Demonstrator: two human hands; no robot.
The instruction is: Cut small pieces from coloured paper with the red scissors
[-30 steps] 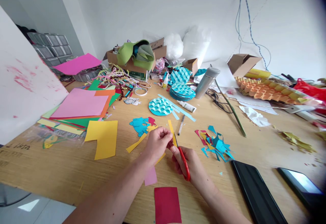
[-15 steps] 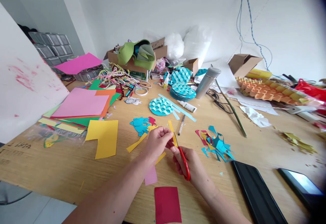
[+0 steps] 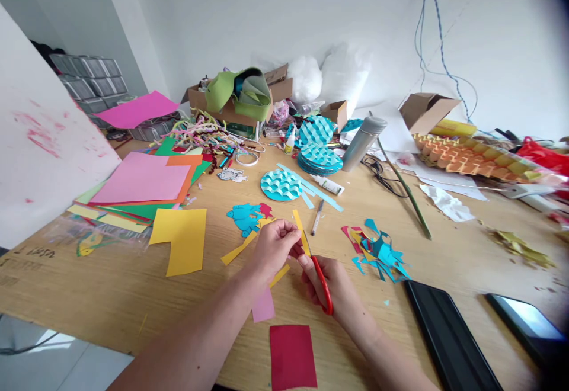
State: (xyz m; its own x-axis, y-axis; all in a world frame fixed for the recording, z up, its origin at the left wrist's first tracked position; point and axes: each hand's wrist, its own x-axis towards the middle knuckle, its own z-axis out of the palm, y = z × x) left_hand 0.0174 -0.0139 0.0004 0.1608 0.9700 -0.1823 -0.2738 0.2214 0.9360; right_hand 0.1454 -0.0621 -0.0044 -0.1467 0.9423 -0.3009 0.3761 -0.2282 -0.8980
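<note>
My right hand [image 3: 326, 281] is closed round the red handles of a pair of scissors [image 3: 320, 281], blades pointing away from me. Pinched in my left hand [image 3: 278, 243] is a narrow yellow paper strip [image 3: 298, 220], its far end sticking out past the fingers. The blades lie against this strip; how far they are apart is hard to make out. Under my left wrist are a pink paper piece [image 3: 264, 305] and another yellow strip [image 3: 280, 275]. Just beyond the hand lie a blue paper cutout [image 3: 243, 218] and a yellow strip [image 3: 237, 250]. A dark red paper square [image 3: 293, 356] lies nearest me.
Coloured paper sheets [image 3: 140, 179] and a notched yellow sheet [image 3: 189, 240] lie left. Blue scraps [image 3: 384, 255] and a black phone [image 3: 448, 335] are on the right. Farther back are a blue textured disc [image 3: 281, 185], a pen [image 3: 317, 218], a glue tube [image 3: 328, 185] and a silver flask [image 3: 363, 143].
Both hands, the scissors and the yellow strip keep almost the same place. The view has shifted very slightly.
</note>
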